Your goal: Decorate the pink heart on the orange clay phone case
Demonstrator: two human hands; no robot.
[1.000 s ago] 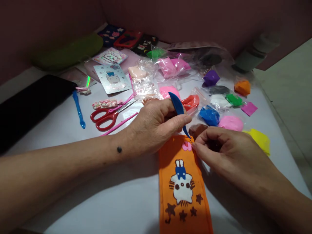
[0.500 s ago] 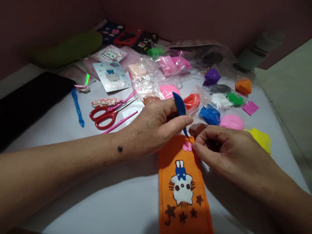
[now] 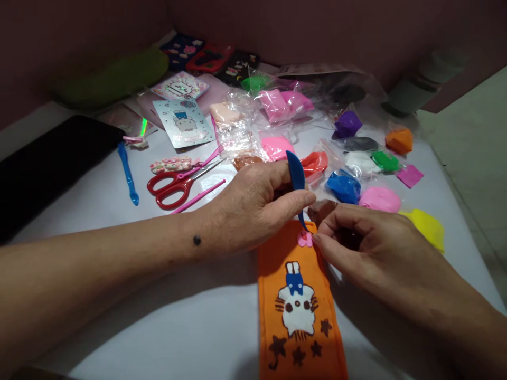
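Left hand [image 3: 253, 211]: fingers and thumb closed round the blue tool [image 3: 296, 171], whose tip points down at the pink bow [image 3: 304, 241].
Right hand [image 3: 368, 237]: thumb and forefinger nearly pinched together beside the strip's far right corner; whether anything small sits between them, I cannot tell.
Orange strip [image 3: 271, 285]: flat on the desk [image 3: 158, 322], toward its near edge; the strip's near end is cut off.
Clear bags: pink lumps [image 3: 275, 105] toward the desk's far edge; a purple lump [image 3: 348, 125] and a blue lump [image 3: 344, 186] toward its right edge.
Brown lump [image 3: 321, 209]: partly hidden by the right hand.
Bottle [image 3: 420, 84]: dim, at the desk's far right corner; contents unreadable.
Black object [image 3: 59, 169]: cut off along the left.
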